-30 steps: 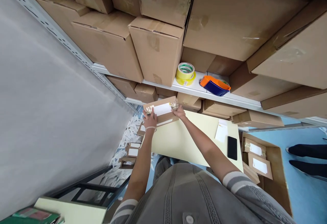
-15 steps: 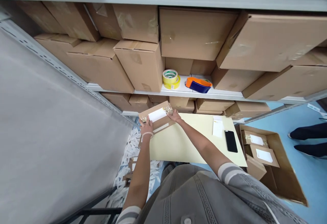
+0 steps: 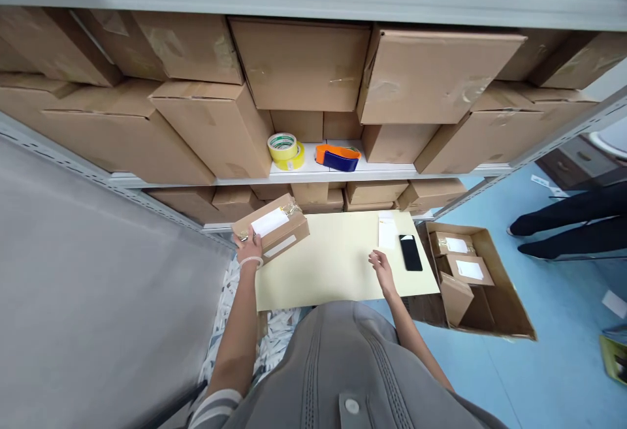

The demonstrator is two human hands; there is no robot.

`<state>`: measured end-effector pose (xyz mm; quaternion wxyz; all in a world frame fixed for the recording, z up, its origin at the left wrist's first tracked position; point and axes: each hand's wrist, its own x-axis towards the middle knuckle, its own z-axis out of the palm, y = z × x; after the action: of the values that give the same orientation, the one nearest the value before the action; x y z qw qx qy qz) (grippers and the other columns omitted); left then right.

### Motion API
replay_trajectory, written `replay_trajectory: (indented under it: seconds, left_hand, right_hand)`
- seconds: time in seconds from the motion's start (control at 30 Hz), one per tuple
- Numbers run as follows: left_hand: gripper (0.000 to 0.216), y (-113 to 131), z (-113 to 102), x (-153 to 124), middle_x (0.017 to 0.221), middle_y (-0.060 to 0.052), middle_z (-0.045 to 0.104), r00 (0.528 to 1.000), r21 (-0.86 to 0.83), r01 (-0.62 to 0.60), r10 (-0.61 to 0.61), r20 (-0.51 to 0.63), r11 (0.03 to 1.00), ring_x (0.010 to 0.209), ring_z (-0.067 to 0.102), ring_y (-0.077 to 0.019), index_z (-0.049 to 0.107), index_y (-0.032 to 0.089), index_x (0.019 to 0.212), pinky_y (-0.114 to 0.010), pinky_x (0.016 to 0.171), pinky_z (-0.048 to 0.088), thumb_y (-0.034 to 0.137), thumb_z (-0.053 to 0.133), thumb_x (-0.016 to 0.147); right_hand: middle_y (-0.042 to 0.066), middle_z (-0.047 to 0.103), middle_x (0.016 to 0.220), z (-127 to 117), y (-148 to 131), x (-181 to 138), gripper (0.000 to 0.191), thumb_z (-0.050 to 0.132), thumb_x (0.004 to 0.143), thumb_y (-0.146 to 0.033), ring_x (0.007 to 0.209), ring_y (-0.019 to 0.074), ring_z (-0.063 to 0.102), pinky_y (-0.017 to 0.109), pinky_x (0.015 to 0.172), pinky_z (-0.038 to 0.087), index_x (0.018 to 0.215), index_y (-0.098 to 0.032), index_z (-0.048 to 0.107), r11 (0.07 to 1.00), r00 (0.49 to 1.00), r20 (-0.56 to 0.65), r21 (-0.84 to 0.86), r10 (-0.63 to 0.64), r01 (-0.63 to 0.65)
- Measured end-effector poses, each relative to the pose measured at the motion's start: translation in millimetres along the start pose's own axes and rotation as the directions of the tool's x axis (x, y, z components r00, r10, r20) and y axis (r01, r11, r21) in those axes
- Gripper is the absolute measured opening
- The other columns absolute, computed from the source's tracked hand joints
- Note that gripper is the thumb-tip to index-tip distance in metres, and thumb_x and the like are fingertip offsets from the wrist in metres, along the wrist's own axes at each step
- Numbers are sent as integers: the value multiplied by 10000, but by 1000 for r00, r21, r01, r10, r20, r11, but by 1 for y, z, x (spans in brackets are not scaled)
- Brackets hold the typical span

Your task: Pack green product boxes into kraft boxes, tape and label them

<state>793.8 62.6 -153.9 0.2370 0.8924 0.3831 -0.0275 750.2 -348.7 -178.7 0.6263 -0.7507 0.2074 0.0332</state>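
My left hand [image 3: 249, 248] is closed on the near left end of a small cardboard box [image 3: 285, 236]. The box carries a white label on top, a white strip on its side and shiny tape at its ends. It is over the left end of a pale yellow tabletop [image 3: 323, 259]. My right hand [image 3: 383, 270] hovers over the right part of the table, holding nothing, its fingers loosely bent and apart. Closest to it are a white paper slip [image 3: 387, 230] and a black phone [image 3: 410, 253].
Shelves of cardboard boxes [image 3: 304, 63] rise in front. Tape rolls [image 3: 284, 148] and an orange and blue band [image 3: 337, 157] lie on one shelf. A large open carton [image 3: 509, 292] with several boxes stands right; a person's legs [image 3: 573, 226] are beyond. White scraps [image 3: 281, 334] cover the floor left.
My right hand has let go of the box and moved right and nearer to me over the table. My left hand still holds the box. The view has shifted to the right.
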Motion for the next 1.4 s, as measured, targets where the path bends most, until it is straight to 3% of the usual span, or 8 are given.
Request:
replay_trajectory:
  seconds: [0.1,0.2,0.3,0.53,0.83,1.03,1.2,1.4]
  left_hand:
    - [570,1,1,-12,1606,-169,96,997,-5,-22,22,-72,1000,1392,323,-368,330,285,1498,-535,1070,343,465,342,957]
    - [570,-4,9,-43,1585,-185,148,975,2,-56,55,-214,998,1412,273,-359,360,235,1486,-527,1112,281,432,384,952]
    - [582,-14,28,-90,1497,-234,286,958,-49,-82,65,-279,995,1371,328,-357,376,145,1469,-520,1091,320,371,428,935]
    - [510,-37,77,-174,1375,-211,377,978,-288,-208,195,-75,935,1271,459,-325,471,139,1360,-518,1029,421,292,512,875]
    - [371,-46,33,-171,1340,-148,404,956,-513,-293,247,-156,807,984,648,-187,479,210,1274,-396,853,554,286,444,913]
    - [90,-90,24,-184,1180,-121,512,955,-464,-292,225,-195,836,996,640,-209,556,197,832,-400,868,543,238,488,874]
    - [116,-134,21,-219,1023,-91,566,971,-466,-211,128,-204,859,1124,582,-226,500,214,734,-405,947,498,222,533,844]
    - [190,-167,21,-277,1059,-90,581,941,-509,-5,-168,-293,861,1016,616,-200,493,214,724,-374,924,498,283,477,901]
  right_hand:
    - [110,698,1027,-38,12,-9,537,628,692,-636,901,255,702,360,774,528,1016,-210,588,993,995,-75,105,70,-62]
    - [97,713,925,-53,18,-16,483,667,658,-607,807,251,713,340,681,534,933,-217,592,984,986,-131,157,104,-83]
    - [80,713,866,-47,16,-19,437,673,650,-566,733,229,706,323,636,524,898,-216,594,982,986,-129,167,107,-85]
    - [50,699,818,0,-20,-19,404,641,672,-517,652,183,679,293,606,491,921,-203,591,992,998,69,121,14,-22]
    - [44,688,850,70,-41,-46,388,613,721,-527,661,172,663,301,627,490,953,-217,591,993,928,357,68,-110,92]
    - [39,683,811,106,-25,-89,396,618,708,-568,633,178,658,305,596,493,919,-234,597,996,860,503,15,-84,88]
    - [35,681,815,107,-18,-114,382,642,699,-541,627,169,653,296,590,491,910,-226,605,995,775,629,-24,-64,101]
    - [46,685,862,85,-14,-124,396,636,705,-543,656,174,650,307,619,497,940,-226,603,976,698,712,-89,-76,198]
